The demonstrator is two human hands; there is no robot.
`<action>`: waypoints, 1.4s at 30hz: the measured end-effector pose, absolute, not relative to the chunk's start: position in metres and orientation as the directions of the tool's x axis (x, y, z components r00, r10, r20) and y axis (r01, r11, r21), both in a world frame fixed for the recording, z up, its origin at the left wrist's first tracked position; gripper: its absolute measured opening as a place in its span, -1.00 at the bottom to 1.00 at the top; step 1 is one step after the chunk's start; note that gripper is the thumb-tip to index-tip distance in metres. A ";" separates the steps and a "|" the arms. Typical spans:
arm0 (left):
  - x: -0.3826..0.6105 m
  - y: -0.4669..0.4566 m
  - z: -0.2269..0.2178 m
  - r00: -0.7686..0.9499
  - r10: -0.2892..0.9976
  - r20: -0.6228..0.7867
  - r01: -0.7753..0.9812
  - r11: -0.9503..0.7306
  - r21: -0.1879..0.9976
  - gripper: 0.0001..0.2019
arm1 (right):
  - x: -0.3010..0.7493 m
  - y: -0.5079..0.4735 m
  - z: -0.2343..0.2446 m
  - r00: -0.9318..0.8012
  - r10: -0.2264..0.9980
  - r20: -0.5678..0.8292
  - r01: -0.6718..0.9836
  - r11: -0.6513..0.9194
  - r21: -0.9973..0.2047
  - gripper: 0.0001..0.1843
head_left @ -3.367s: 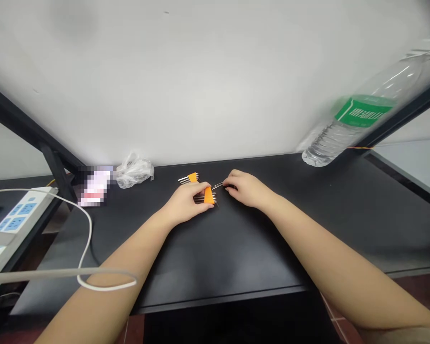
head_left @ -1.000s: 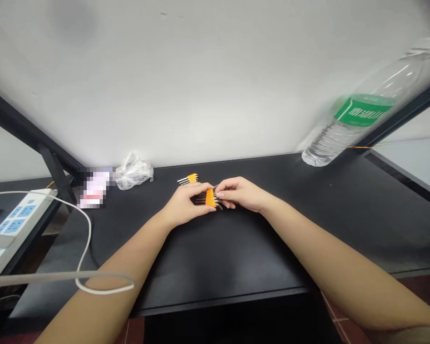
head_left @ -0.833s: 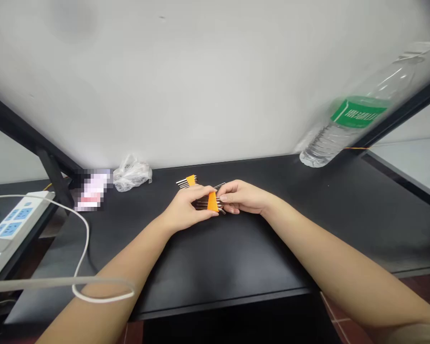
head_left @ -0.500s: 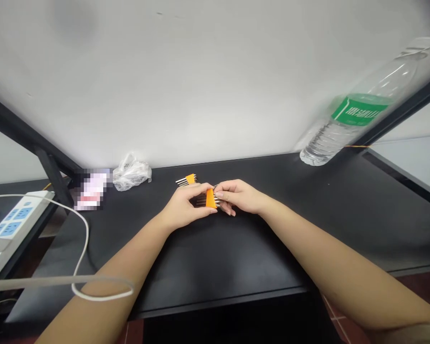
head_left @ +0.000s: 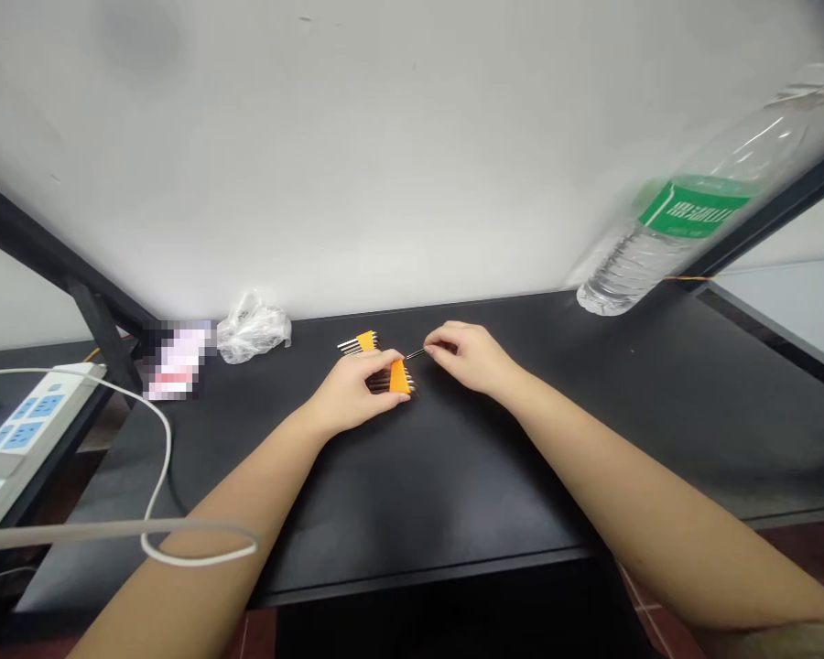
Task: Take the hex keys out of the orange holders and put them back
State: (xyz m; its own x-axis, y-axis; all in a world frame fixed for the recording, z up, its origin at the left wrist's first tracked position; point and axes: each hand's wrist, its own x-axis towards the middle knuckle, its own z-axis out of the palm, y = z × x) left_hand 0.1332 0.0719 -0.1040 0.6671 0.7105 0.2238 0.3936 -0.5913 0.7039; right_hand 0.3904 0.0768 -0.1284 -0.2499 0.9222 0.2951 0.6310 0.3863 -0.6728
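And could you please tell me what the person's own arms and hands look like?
The left hand and right hand are bare, with no gloves, rings or watch visible. The left forearm and right forearm are uncovered too; a drab sleeve seems to show at the lower right edge.

Bare left forearm (head_left: 275,480) extends from seven o'clock; left hand (head_left: 353,389), I note, angles toward two o'clock, thumb (head_left: 393,399) and finger (head_left: 385,355) curved into a grip. Bare right forearm (head_left: 624,467) extends from four o'clock; right hand (head_left: 473,355) points to nine o'clock, fingertips (head_left: 434,346) gathered in a pinch.
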 end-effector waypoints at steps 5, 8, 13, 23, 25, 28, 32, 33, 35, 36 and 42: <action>0.132 0.073 -0.105 0.666 0.720 0.193 0.447 -0.593 0.670 -0.67 | 0.403 0.089 -0.145 -0.341 0.882 0.326 0.769 0.461 -0.442 -0.76; 0.131 0.074 -0.106 0.665 0.723 0.190 0.468 -0.601 0.648 -0.66 | 0.403 0.091 -0.149 -0.361 0.875 0.322 0.777 0.474 -0.415 -0.77; 0.131 0.075 -0.108 0.663 0.722 0.197 0.467 -0.604 0.645 -0.65 | 0.405 0.096 -0.153 -0.297 0.896 0.329 0.779 0.427 -0.459 -0.77; 0.131 0.074 -0.108 0.668 0.720 0.190 0.451 -0.594 0.666 -0.66 | 0.409 0.102 -0.151 -0.229 0.938 0.259 0.825 0.328 -0.460 -0.80; 0.132 0.074 -0.108 0.669 0.720 0.184 0.448 -0.588 0.674 -0.67 | 0.410 0.100 -0.145 -0.205 0.953 0.225 0.865 0.284 -0.414 -0.82; 0.132 0.074 -0.108 0.665 0.723 0.188 0.445 -0.586 0.677 -0.67 | 0.415 0.099 -0.134 -0.143 0.981 0.130 0.933 0.178 -0.314 -0.90; 0.131 0.074 -0.109 0.664 0.720 0.204 0.441 -0.597 0.670 -0.68 | 0.423 0.097 -0.126 -0.051 0.996 -0.070 0.967 0.031 -0.255 -0.97; 0.131 0.074 -0.109 0.663 0.720 0.206 0.439 -0.597 0.671 -0.67 | 0.425 0.097 -0.125 -0.038 0.994 -0.100 0.965 0.011 -0.260 -0.96; 0.132 0.074 -0.110 0.658 0.723 0.209 0.436 -0.593 0.677 -0.65 | 0.427 0.095 -0.123 -0.027 0.993 -0.114 0.954 -0.008 -0.301 -0.94; 0.132 0.074 -0.110 0.656 0.725 0.209 0.435 -0.590 0.680 -0.65 | 0.427 0.094 -0.122 -0.026 0.995 -0.099 0.941 -0.009 -0.337 -0.93; 0.134 0.074 -0.110 0.622 0.754 0.213 0.431 -0.556 0.711 -0.68 | 0.416 0.081 -0.112 -0.193 0.978 0.074 0.723 0.193 -0.664 -0.92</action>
